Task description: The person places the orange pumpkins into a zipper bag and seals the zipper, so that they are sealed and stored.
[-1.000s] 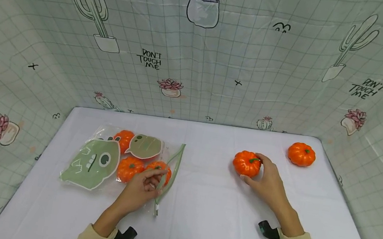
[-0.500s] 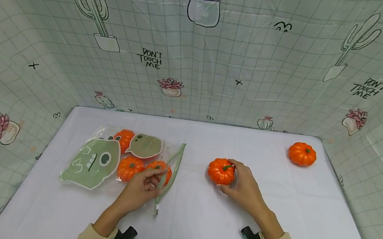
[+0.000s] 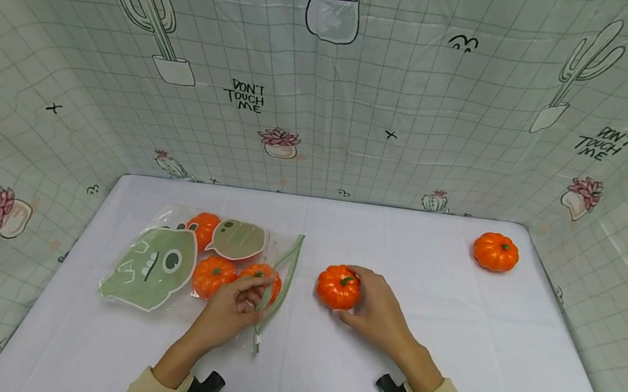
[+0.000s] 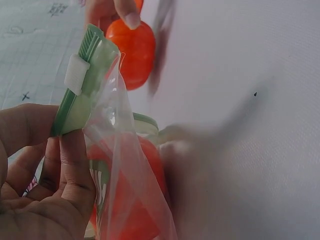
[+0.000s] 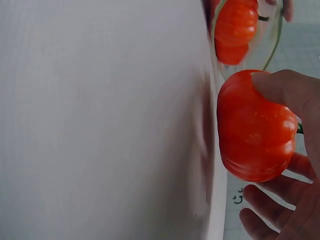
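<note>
A clear zip bag (image 3: 151, 274) printed with a green dinosaur lies at the left of the table, with several small orange pumpkins (image 3: 212, 277) inside. My left hand (image 3: 229, 311) pinches the bag's green zip edge (image 4: 95, 80) between thumb and fingers, near the white slider (image 4: 76, 74). The mouth gapes open towards the right. Another orange pumpkin (image 3: 336, 286) with a green stem is in my right hand (image 3: 378, 314), thumb on one side and fingers on the other. It is just right of the bag's mouth, close over the white cloth.
One more pumpkin (image 3: 495, 252) sits at the far right corner of the white table (image 3: 404, 234). Behind and beside the table hangs a checked curtain (image 3: 363, 96) printed with cacti. Black wrist mounts (image 3: 205, 387) stick out from both sleeves.
My right hand has carried its pumpkin leftward from the right middle of the table to near the bag's mouth. My left hand and the bag have stayed in place.
</note>
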The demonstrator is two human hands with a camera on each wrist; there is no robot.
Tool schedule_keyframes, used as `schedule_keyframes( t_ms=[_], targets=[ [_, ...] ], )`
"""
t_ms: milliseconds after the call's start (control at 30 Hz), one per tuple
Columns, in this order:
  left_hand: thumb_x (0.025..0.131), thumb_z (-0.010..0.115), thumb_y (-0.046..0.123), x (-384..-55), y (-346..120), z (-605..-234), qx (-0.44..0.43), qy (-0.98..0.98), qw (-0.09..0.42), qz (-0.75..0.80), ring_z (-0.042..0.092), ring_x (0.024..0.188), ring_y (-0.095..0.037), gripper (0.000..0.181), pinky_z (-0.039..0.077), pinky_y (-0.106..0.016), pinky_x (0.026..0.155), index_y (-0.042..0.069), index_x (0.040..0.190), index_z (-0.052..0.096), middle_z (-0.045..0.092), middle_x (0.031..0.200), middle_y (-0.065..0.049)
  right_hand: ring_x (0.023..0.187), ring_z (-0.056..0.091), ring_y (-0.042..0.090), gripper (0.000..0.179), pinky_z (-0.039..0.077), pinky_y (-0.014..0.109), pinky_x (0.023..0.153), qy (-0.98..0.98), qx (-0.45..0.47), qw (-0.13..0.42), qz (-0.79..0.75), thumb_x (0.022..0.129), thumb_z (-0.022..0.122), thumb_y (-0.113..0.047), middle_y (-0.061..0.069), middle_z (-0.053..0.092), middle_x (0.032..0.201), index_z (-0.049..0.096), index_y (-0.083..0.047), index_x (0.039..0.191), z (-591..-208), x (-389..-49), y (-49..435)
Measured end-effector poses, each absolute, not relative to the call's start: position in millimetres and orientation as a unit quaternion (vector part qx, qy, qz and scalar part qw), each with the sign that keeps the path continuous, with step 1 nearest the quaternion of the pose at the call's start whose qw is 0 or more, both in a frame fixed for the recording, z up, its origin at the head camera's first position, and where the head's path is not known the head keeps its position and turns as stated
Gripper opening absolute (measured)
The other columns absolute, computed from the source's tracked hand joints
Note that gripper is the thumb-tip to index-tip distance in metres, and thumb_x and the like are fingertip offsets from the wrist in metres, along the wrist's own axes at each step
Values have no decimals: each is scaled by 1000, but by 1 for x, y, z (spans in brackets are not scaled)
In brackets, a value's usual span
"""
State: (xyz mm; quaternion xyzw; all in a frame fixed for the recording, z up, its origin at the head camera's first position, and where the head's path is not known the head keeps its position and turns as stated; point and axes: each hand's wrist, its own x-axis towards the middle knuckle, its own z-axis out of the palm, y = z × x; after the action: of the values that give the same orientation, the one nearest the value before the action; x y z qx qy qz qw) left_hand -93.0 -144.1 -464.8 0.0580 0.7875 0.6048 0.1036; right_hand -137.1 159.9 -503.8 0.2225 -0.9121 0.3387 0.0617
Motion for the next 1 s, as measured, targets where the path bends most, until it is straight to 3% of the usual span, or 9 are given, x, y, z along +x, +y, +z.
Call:
schedule_keyframes(
  t_ms=[267, 1000],
  targets=[
    [87, 68, -15, -92, -145, -463, 60, 790, 104, 601, 56, 96, -22, 51, 50, -16, 76, -7, 138, 64, 60, 109, -13, 126, 60, 36, 80, 49, 56, 108, -913, 251, 84, 310, 72, 97, -20, 14, 66, 135, 58, -1, 140, -506, -137, 145],
    [89, 72, -11, -93, -145, -464, 63, 790, 112, 600, 56, 96, -22, 51, 48, -15, 72, -5, 140, 64, 60, 110, -13, 126, 59, 30, 79, 47, 51, 110, -904, 292, 56, 308, 74, 97, -31, 8, 67, 133, 61, -4, 139, -507, -136, 106]
  ],
)
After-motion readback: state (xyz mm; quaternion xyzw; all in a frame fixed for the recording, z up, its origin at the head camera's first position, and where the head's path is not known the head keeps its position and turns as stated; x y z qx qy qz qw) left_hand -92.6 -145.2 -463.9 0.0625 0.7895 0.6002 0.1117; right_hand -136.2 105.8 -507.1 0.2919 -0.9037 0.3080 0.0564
